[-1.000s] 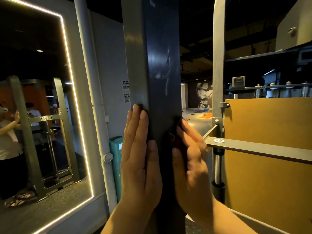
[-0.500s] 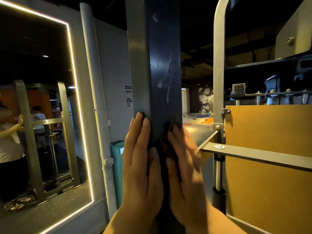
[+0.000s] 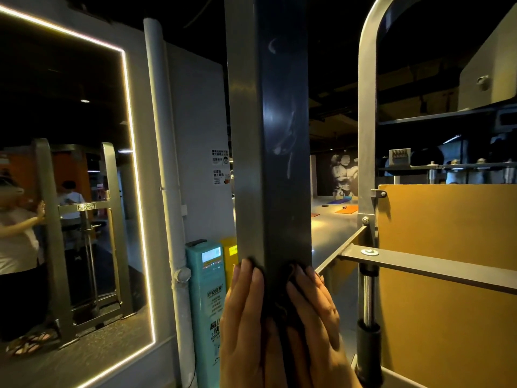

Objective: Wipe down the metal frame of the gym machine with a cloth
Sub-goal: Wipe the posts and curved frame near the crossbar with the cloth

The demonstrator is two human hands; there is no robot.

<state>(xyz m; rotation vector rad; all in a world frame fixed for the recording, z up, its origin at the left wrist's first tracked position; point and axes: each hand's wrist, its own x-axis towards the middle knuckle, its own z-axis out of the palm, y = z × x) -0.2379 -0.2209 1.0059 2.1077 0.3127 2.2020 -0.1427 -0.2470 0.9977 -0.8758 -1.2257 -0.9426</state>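
Observation:
A dark square metal post (image 3: pixel 279 135) of the gym machine frame rises straight in front of me. A dark cloth (image 3: pixel 282 301) is wrapped round the post low down, mostly hidden between my hands. My left hand (image 3: pixel 246 320) lies flat with straight fingers on the post's left face, over the cloth's edge. My right hand (image 3: pixel 316 312) presses the cloth against the post's front and right side with fingers nearly straight.
A lit mirror (image 3: pixel 70 191) fills the wall at left, beside a white pipe (image 3: pixel 165 163). A teal stand (image 3: pixel 205 303) sits behind the post. To the right are a grey curved tube (image 3: pixel 366 135), a flat bar (image 3: pixel 419 267) and an orange panel (image 3: pixel 447 275).
Both hands have slid down the post with the cloth. The right hand moved from the post's side more onto its front.

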